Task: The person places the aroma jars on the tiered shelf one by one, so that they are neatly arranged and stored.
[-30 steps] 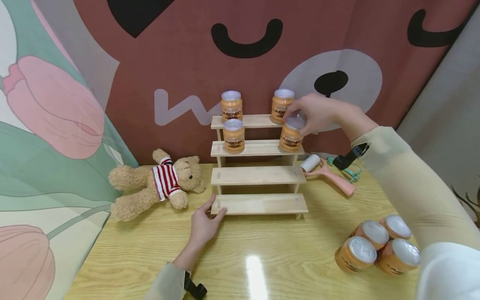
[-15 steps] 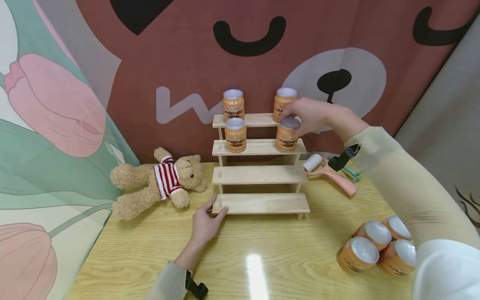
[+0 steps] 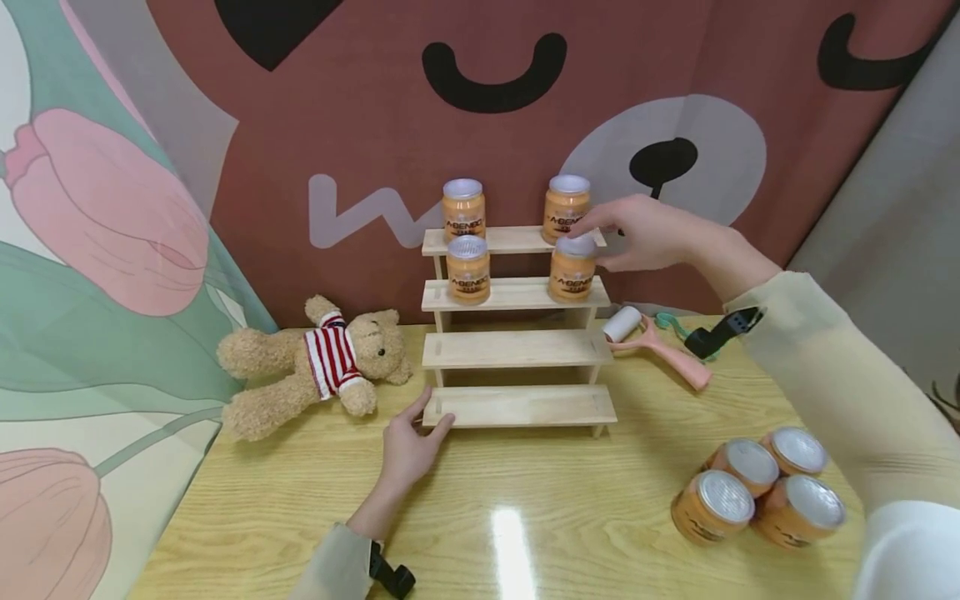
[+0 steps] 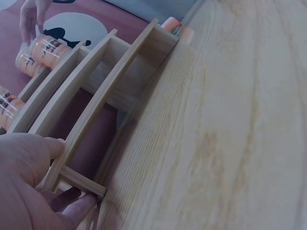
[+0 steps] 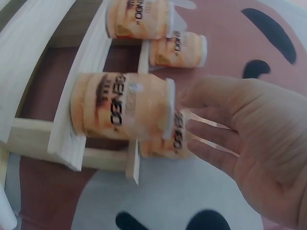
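Note:
A four-tier wooden display stand [image 3: 517,350] holds orange cans with pale lids on its upper two tiers. My left hand [image 3: 408,450] grips the left end of the lowest tier, thumb at its front edge and fingers around the side, as the left wrist view shows. On the second tier from the top, a can [image 3: 572,271] stands upright at the right. My right hand [image 3: 648,233] is beside its lid, fingers loosely bent and holding nothing; the right wrist view shows a gap between the can [image 5: 122,105] and the fingers. Another can [image 3: 468,271] stands at that tier's left.
Two cans stand on the top tier, one left [image 3: 463,208] and one right [image 3: 566,208]. Several more cans [image 3: 712,508] cluster on the table at right. A teddy bear [image 3: 330,362] lies left of the stand. Behind it at right are a pink-handled lint roller [image 3: 671,358] and a green item.
The right-hand can on the second tier has slid slightly left. My right hand has let go of it and drawn back to the right. My left hand keeps its hold.

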{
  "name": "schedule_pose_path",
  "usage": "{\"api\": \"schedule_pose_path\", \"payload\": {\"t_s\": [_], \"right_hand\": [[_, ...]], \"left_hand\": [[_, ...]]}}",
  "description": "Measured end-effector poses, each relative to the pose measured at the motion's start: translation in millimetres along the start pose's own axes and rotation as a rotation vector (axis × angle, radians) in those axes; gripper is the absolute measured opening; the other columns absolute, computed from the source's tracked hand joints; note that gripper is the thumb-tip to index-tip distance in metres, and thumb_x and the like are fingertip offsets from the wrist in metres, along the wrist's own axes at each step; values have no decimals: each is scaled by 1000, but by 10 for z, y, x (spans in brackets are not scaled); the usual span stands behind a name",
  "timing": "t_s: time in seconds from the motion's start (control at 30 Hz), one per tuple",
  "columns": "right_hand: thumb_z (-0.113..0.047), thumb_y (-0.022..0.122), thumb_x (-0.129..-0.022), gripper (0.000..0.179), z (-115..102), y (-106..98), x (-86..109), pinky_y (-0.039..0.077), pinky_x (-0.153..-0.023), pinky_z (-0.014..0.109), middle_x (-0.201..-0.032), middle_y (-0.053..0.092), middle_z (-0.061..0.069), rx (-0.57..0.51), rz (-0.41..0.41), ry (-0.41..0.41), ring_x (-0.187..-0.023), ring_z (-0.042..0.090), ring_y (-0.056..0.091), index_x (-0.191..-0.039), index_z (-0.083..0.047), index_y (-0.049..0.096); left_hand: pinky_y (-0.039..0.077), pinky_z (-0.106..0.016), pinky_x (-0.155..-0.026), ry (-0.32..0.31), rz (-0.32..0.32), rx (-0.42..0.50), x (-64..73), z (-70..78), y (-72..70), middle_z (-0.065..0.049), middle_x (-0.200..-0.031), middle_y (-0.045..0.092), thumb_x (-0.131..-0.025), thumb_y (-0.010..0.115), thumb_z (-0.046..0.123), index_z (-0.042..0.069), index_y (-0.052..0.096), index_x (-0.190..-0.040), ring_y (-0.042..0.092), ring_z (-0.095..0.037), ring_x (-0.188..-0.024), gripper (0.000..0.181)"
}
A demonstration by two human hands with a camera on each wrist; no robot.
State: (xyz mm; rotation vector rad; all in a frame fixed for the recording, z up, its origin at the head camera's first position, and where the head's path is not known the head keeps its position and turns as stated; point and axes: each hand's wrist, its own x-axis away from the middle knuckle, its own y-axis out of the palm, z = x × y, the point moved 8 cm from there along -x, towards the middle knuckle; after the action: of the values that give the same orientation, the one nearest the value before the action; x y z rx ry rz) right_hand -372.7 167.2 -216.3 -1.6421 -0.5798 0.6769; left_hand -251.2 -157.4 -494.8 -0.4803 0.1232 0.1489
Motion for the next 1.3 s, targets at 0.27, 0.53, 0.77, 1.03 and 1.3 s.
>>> {"api": "schedule_pose_path", "payload": {"t_s": [0.27, 0.53, 0.77, 1.03, 1.3], "right_hand": [[-8, 80, -93, 42, 165, -140, 585, 63, -94, 52, -135, 74, 7, -21, 82, 41, -115, 32, 74, -134, -16, 73], [-17, 86, -91, 41, 447, -27, 1097, 60, -96, 48, -130, 76, -1, 57, 106, 146, -118, 24, 71, -130, -22, 76], [-16, 88, -89, 43, 643, 127, 1489, 57, -78, 28, -125, 77, -3, 19, 161, 222, -100, -1, 67, -128, -28, 77], [-13, 89, -87, 43, 827, 340, 1886, 57, -72, 22, -124, 77, 2, -39, 185, 304, -99, -13, 62, -126, -25, 77], [-16, 88, -89, 42, 1022, 742, 2390, 57, -69, 20, -117, 71, -16, -114, 172, 396, -91, -16, 63, -129, -15, 75]], "left_hand": [[61, -50, -99, -8, 7, 15, -19, -6, -26, -16, -156, 57, -96, 82, 24, 6, 55, -154, 65, -36, -132, 66], [61, -50, -97, -5, 14, 5, -31, -18, -48, -19, -152, 60, -96, 82, 23, 4, 57, -152, 68, -35, -127, 65], [59, -52, -101, -1, 12, 1, -41, -24, -74, -17, -155, 58, -97, 81, 24, 5, 56, -153, 64, -36, -134, 65], [60, -52, -99, 7, 25, 5, -40, -13, -71, -18, -154, 59, -97, 81, 22, 3, 57, -152, 65, -37, -132, 63], [59, -49, -101, -2, 21, 11, -41, -19, -60, -13, -156, 58, -96, 82, 23, 5, 56, -153, 63, -33, -135, 65]]}}
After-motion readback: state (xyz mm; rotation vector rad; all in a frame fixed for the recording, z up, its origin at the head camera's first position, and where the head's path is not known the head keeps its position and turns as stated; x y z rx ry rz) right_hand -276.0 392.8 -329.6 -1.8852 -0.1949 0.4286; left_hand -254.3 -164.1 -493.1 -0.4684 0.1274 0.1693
